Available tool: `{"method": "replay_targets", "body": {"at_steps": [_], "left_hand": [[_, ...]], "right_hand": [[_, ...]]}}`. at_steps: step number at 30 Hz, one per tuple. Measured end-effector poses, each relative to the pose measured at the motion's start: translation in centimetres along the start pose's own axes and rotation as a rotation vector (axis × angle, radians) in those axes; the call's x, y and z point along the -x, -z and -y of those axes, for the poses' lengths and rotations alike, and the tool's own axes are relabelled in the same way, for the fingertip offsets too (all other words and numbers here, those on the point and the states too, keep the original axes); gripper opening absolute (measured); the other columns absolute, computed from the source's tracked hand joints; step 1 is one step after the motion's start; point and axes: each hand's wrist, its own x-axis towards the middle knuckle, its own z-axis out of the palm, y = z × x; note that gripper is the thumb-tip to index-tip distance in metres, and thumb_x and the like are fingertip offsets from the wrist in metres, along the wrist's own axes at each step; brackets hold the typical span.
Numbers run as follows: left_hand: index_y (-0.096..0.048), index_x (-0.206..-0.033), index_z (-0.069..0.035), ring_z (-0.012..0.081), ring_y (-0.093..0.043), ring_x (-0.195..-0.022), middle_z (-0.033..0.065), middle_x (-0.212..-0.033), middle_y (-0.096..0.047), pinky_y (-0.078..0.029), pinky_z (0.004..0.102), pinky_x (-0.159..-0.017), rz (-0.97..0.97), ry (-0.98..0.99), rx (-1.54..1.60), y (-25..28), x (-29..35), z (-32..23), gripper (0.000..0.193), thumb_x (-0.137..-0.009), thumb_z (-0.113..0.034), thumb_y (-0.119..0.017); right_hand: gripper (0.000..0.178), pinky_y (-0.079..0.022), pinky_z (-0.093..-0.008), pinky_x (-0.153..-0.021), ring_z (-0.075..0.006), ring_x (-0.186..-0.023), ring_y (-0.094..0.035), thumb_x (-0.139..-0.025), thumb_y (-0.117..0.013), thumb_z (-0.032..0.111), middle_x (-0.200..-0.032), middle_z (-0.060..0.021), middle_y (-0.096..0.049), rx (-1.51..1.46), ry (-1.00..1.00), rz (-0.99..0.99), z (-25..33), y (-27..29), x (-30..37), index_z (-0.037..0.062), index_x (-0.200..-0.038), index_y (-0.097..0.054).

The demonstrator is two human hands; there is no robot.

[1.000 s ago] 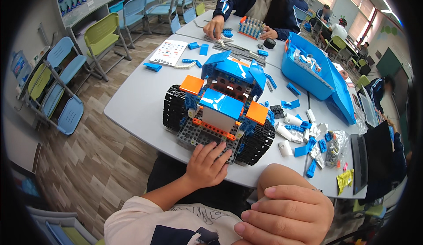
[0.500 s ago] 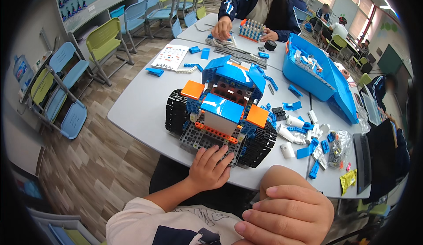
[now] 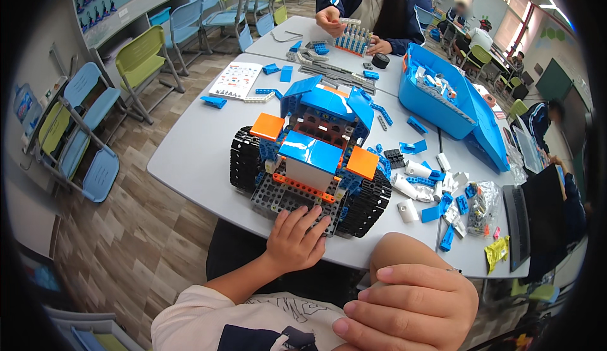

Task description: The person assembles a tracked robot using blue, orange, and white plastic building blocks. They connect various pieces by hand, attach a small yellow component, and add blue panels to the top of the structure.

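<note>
A tracked vehicle model [image 3: 310,152] of blue, orange and grey building bricks with wide black treads stands on the table in front of me. My left hand [image 3: 295,237] lies with fingers stretched over the front edge of its grey perforated base plate [image 3: 269,198]. My right hand [image 3: 408,307] is raised close in front of me, away from the model. Its fingers are bent and lie side by side, and nothing shows at their tips; the palm is hidden.
White and blue loose parts [image 3: 436,190] lie right of the model, beside a clear bag [image 3: 484,205], a yellow wrapper [image 3: 497,254] and a laptop [image 3: 517,224]. Behind stand a blue bin [image 3: 436,108] and an instruction booklet [image 3: 235,80]. Across the table, a person handles a peg rack [image 3: 353,40].
The person opposite has raised a hand from the tabletop parts and holds a pale beam at the peg rack. My view has shifted slightly; my hands keep their pose.
</note>
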Motion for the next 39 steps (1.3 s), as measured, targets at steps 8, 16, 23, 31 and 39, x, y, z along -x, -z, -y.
{"method": "replay_targets", "body": {"at_steps": [8, 16, 23, 31, 39], "left_hand": [[-0.060, -0.117, -0.014, 0.0240, -0.051, -0.112, 0.0071, -0.123, -0.055, -0.023, 0.0425, -0.107, 0.000, -0.009, -0.007, 0.0, 0.1, 0.0, 0.041, -0.078, -0.027, -0.057], [-0.060, -0.117, -0.015, 0.0238, -0.051, -0.111, 0.0069, -0.123, -0.055, -0.025, 0.0423, -0.106, 0.002, 0.011, 0.000, -0.1, 0.1, -0.1, 0.041, -0.078, -0.027, -0.057], [-0.060, -0.116, -0.015, 0.0239, -0.051, -0.111, 0.0066, -0.123, -0.055, -0.025, 0.0422, -0.106, 0.000, 0.008, 0.009, 0.0, 0.0, 0.0, 0.041, -0.077, -0.026, -0.058], [-0.060, -0.116, -0.016, 0.0225, -0.050, -0.113, 0.0052, -0.123, -0.055, -0.024, 0.0416, -0.106, 0.004, 0.010, 0.000, 0.1, 0.0, -0.1, 0.041, -0.077, -0.027, -0.059], [-0.060, -0.116, -0.017, 0.0223, -0.050, -0.112, 0.0046, -0.122, -0.055, -0.024, 0.0418, -0.106, 0.005, 0.013, -0.022, -0.2, 0.2, -0.1, 0.042, -0.076, -0.029, -0.061]], "right_hand": [[0.029, -0.052, -0.0357, -0.066, -0.0234, -0.070, -0.060, -0.067, -0.070, 0.020, -0.076, -0.0108, -0.063, -0.004, -0.011, 0.005, 0.1, 0.0, 0.1, -0.0017, -0.086, -0.066], [0.030, -0.052, -0.0356, -0.067, -0.0231, -0.069, -0.060, -0.071, -0.070, 0.024, -0.075, -0.0107, -0.063, -0.018, 0.032, 0.056, -0.2, 0.0, -0.3, -0.0019, -0.086, -0.066], [0.035, -0.052, -0.0346, -0.065, -0.0230, -0.067, -0.059, -0.072, -0.071, 0.030, -0.073, -0.0107, -0.062, -0.018, 0.025, -0.029, 0.0, -0.2, 0.0, -0.0021, -0.085, -0.066], [0.033, -0.045, -0.0295, -0.053, -0.0250, -0.065, -0.060, -0.069, -0.071, 0.029, -0.071, -0.0093, -0.060, 0.000, 0.024, -0.094, 0.1, -0.3, 0.2, -0.0014, -0.081, -0.065], [0.029, -0.045, -0.0299, -0.054, -0.0247, -0.065, -0.060, -0.067, -0.069, 0.020, -0.072, -0.0102, -0.060, 0.011, 0.227, -0.184, -1.3, -1.5, -0.2, -0.0030, -0.084, -0.066]]}}
